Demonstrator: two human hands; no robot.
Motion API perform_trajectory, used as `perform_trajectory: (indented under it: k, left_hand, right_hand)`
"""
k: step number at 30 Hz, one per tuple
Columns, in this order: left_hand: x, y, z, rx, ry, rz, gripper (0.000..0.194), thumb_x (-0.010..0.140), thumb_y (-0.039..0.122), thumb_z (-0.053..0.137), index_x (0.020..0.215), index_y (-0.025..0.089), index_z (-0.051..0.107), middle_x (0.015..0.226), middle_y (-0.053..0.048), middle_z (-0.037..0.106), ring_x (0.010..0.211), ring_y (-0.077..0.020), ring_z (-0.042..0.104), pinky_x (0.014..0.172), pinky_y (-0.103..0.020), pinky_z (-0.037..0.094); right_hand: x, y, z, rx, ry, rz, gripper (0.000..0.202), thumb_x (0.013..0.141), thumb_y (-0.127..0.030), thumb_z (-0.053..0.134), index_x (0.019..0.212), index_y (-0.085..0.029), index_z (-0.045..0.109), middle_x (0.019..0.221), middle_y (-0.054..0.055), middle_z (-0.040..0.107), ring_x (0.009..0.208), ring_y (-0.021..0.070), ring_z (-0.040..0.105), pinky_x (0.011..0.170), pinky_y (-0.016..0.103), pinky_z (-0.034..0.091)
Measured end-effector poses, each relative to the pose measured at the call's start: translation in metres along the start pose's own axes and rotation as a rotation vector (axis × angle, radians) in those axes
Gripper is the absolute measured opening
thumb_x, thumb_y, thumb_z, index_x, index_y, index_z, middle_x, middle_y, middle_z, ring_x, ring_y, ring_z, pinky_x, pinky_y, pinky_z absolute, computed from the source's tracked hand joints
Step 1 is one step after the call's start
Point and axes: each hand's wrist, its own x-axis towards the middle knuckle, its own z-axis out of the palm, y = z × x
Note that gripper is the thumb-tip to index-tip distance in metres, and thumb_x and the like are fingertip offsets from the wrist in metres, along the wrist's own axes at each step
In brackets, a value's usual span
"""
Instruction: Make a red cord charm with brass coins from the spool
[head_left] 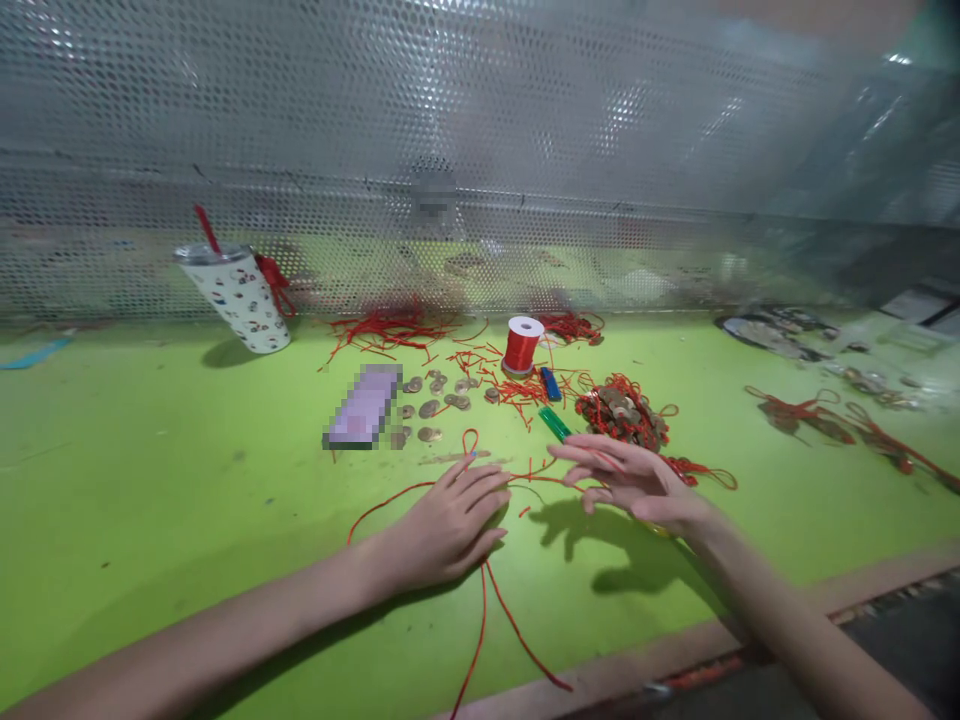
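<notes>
The left hand (448, 522) is lying palm down on the bright green table top (150, 480), fingers stretched out flat and close together, pressing on a length of thin red cord (480, 600). The cord is running under that hand: a small loop of it is poking out just beyond the fingertips, and two loose ends are trailing back toward the table's near edge. The right hand (637, 482) is hovering just to the right of the left hand, fingers spread wide and loosely open, casting a shadow on the table; whether it is gripping anything I cannot tell. Beyond the left hand, round brass coins (431, 405) are lying scattered. Behind the coins a red thread spool (522, 344) is standing upright. Beside the right hand's fingertips a green cylindrical lighter (554, 423) is lying, with a heap of red-knotted coin charms (622, 410) just past it.
</notes>
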Motion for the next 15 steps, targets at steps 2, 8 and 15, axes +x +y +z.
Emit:
perform_trajectory:
  k: [2,8,15]
  left_hand:
    - [-0.006,0.004,-0.001,-0.010,0.044,0.011,0.032,0.101,0.029,0.047,0.127,0.013,0.058,0.134,-0.015,0.064,0.130,-0.0272,0.055,0.115,-0.051,0.039]
    - [-0.022,0.020,0.003,-0.029,0.076,0.026,0.028,0.100,0.030,0.050,0.120,0.013,0.060,0.126,-0.014,0.069,0.120,-0.0284,0.062,0.109,-0.052,0.045]
    - [-0.026,0.017,-0.004,-0.128,0.142,0.029,0.018,0.098,0.023,0.053,0.110,0.015,0.063,0.110,-0.010,0.073,0.105,-0.0229,0.068,0.104,-0.045,0.050]
  right_hand:
    - [0.013,-0.002,0.000,-0.010,0.027,0.011,0.068,0.080,-0.035,0.081,0.141,-0.028,0.053,0.155,0.013,0.046,0.129,0.0261,0.057,0.095,0.039,0.056]
    - [0.066,0.005,0.008,-0.253,0.251,0.105,0.042,0.088,-0.048,0.067,0.115,-0.016,0.066,0.119,0.016,0.072,0.094,0.0242,0.075,0.086,0.043,0.060]
    - [0.096,0.018,0.021,-0.783,0.284,-0.056,0.040,0.095,-0.051,0.055,0.079,-0.016,0.068,0.071,0.004,0.068,0.059,0.0159,0.063,0.056,0.028,0.048]
